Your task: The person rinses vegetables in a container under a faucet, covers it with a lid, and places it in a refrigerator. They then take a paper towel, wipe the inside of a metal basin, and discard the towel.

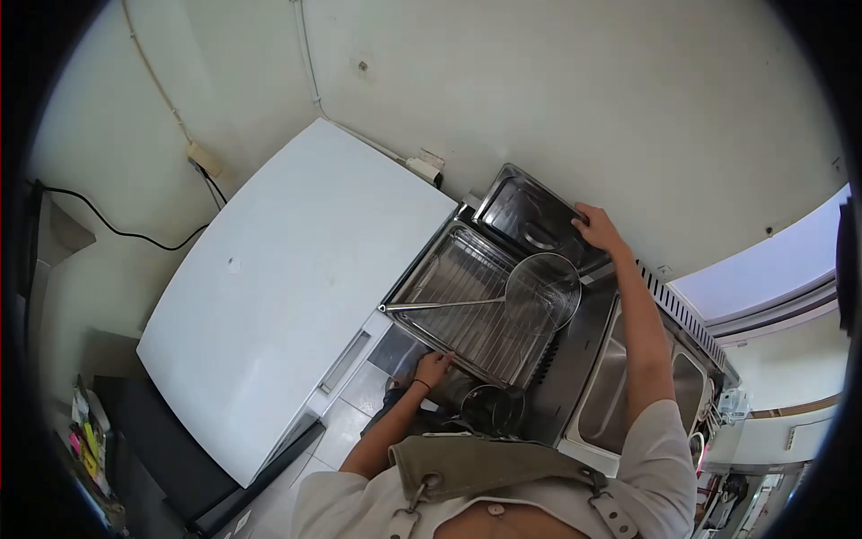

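Observation:
My right hand (pixel 596 228) is closed on the right edge of a rectangular steel lid (pixel 510 203), which is tilted up by the wall behind a metal basin (pixel 420 286). A looped handle shows on the lid's face. My left hand (pixel 433 369) is at the basin's front rim with its fingers curled against it; their undersides are hidden. A wire rack (pixel 480 341) lies inside the basin. Across it rests a round wire skimmer (pixel 542 294), its long handle pointing left. Neither hand touches the skimmer.
A large white-topped appliance (pixel 296 269) stands on the left. To the right is a steel sink (pixel 603 418) with two bowls. Dark round pots (pixel 489 409) sit low, close to my body. The wall (pixel 575 108) rises directly behind the lid.

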Motion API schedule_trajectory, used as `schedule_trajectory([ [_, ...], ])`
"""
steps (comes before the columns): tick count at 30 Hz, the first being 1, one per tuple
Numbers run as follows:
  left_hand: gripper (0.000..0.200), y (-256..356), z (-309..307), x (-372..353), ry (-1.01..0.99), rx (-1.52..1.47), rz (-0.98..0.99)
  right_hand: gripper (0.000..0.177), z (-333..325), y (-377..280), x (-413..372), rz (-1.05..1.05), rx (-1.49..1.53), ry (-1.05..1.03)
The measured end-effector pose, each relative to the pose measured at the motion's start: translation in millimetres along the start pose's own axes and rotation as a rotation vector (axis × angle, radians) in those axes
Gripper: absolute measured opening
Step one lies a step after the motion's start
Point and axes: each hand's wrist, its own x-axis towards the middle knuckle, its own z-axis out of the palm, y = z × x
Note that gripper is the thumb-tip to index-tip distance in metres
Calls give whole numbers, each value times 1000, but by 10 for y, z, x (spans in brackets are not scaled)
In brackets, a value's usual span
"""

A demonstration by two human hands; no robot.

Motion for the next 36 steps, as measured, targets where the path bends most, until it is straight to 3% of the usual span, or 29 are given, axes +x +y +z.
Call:
schedule_trajectory([
  [5, 51, 7, -1, 5, 24, 67, 22, 25, 274, 158, -12, -9, -8, 39],
  [10, 50, 68, -17, -37, 13, 40, 22, 26, 416, 237, -50, 145, -47, -38],
  [17, 50, 95, 1, -35, 19, 11, 31, 30, 459, 323, -9, 118, -23, 16],
  [23, 54, 86, 52, 65, 58, 82, 94, 37, 470, 192, -44, 351, -115, 29],
  [33, 55, 56, 122, 145, 48, 18, 91, 49, 403, -31, -359, 294, -328, 169],
  [36, 57, -41, 99, 218, 51, 191, 174, 52, 295, -199, -574, 200, -341, 275],
])
